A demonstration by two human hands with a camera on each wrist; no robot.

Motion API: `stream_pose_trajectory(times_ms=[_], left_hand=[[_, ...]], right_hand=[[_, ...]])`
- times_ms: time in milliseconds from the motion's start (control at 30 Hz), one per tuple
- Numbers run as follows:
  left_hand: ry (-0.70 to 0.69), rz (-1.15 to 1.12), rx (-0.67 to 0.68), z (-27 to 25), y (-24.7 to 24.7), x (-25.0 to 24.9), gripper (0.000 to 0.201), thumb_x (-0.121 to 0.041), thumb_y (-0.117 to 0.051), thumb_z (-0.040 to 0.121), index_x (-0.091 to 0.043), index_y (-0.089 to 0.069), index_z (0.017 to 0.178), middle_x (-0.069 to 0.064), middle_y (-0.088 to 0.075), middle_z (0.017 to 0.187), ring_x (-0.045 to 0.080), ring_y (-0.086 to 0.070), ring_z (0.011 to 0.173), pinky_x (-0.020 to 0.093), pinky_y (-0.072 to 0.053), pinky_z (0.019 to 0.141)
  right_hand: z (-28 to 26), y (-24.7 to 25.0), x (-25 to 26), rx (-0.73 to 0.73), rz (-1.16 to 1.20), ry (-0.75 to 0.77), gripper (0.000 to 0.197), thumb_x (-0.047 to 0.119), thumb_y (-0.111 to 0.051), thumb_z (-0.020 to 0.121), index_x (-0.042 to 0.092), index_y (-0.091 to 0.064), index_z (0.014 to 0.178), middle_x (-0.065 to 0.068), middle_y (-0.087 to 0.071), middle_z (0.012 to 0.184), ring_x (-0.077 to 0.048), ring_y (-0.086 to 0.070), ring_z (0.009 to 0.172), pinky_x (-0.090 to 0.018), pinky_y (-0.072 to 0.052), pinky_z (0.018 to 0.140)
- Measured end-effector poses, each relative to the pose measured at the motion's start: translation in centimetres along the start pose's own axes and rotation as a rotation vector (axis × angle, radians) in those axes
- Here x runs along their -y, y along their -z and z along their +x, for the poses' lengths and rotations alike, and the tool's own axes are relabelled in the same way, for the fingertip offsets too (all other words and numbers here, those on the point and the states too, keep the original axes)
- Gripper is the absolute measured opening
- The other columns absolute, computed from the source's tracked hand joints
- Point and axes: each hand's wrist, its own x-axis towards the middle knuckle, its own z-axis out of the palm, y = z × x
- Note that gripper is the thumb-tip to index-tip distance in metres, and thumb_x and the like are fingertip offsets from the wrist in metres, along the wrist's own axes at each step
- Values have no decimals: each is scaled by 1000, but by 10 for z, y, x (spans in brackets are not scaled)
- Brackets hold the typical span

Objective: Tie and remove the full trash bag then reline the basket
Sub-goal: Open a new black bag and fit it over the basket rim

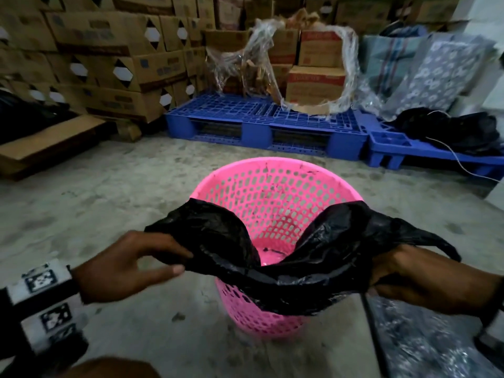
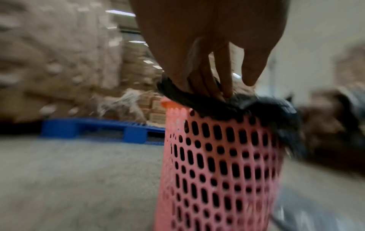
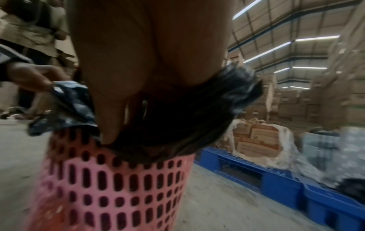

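Note:
A pink perforated basket (image 1: 272, 186) stands on the concrete floor in front of me, its inside bare. A black trash bag (image 1: 286, 271) is stretched across its near rim, part hanging inside, part draped over the outside. My left hand (image 1: 152, 260) pinches the bag's left edge between thumb and fingers. My right hand (image 1: 409, 271) grips the bag's right edge. In the left wrist view, fingers (image 2: 217, 87) press the bag (image 2: 256, 107) at the basket (image 2: 217, 171) rim. In the right wrist view, the bag (image 3: 187, 112) bunches under my palm above the basket (image 3: 118, 187).
Blue plastic pallets (image 1: 259, 126) lie beyond the basket, carrying boxes (image 1: 316, 80) in torn clear wrap. Stacked cardboard cartons (image 1: 95, 55) fill the back left. Black bags (image 1: 450, 129) and a cord lie on the right pallet. A flattened carton (image 1: 46, 143) rests at left.

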Motion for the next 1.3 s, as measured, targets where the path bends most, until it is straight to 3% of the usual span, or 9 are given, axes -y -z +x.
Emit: stream_pose_trajectory(times_ms=[100,267,433,533,733,900,1067,1200,1300], left_hand=[[134,-235,-250,16,11,21,71,-60,-80,45,-11,-72,96,13,-76,84,24,-72,78,23,-59,65],[213,-113,-376,34,15,27,25,-1,-68,77,-14,-69,99,7,-73,89,26,-70,73,27,-58,59],[177,206,-339,46,20,32,43,-17,-76,73,-35,-58,108,3,-67,73,21,-66,53,27,-53,52],[144,378,-282,61,28,31,10,-24,-73,76,-28,-65,82,-1,-68,59,8,-65,46,24,-52,52],[254,281,-457,92,29,41,15,-13,-65,83,-11,-61,69,7,-67,55,18,-64,39,24,-49,37],[262,279,-536,115,30,50,14,-12,-67,80,-10,-61,67,9,-68,50,13,-59,34,14,-44,38],[255,340,-526,135,32,52,17,-11,-68,79,-22,-61,67,7,-71,61,18,-66,60,29,-51,64],[279,315,-529,140,33,52,19,-12,-68,78,-25,-62,66,7,-72,63,16,-66,59,32,-54,64],[299,242,-526,140,31,48,5,-21,-72,76,-23,-68,75,4,-74,67,10,-67,61,26,-52,61]], right_hand=[[-67,61,-62,-146,209,-229,44,66,-44,81,32,-70,89,15,-73,88,0,-66,83,-31,-55,72],[-58,75,-69,-120,535,-214,67,73,-70,55,11,-77,80,-12,-77,82,-22,-74,80,-30,-60,70],[-50,80,-74,-423,608,-228,77,74,-78,33,12,-75,78,-15,-75,76,-26,-72,67,-30,-61,60],[-41,81,-75,-575,543,-255,79,81,-71,31,15,-73,75,-11,-75,73,-20,-72,64,-26,-60,59],[-12,80,-86,-812,480,-320,75,81,-66,42,7,-66,55,-12,-70,54,-20,-68,48,-21,-55,46],[12,83,-100,-884,346,-347,21,9,-76,74,3,-61,61,-20,-67,55,-21,-61,40,-22,-49,38],[26,95,-107,-690,148,-440,11,9,-68,83,11,-70,72,-7,-69,60,-6,-63,43,-9,-44,38],[31,116,-107,-562,442,-530,21,1,-61,87,2,-66,67,-11,-67,60,-14,-65,44,-23,-56,43],[35,120,-110,-628,299,-500,19,5,-73,78,8,-68,60,1,-66,49,-4,-61,40,-13,-50,43]])
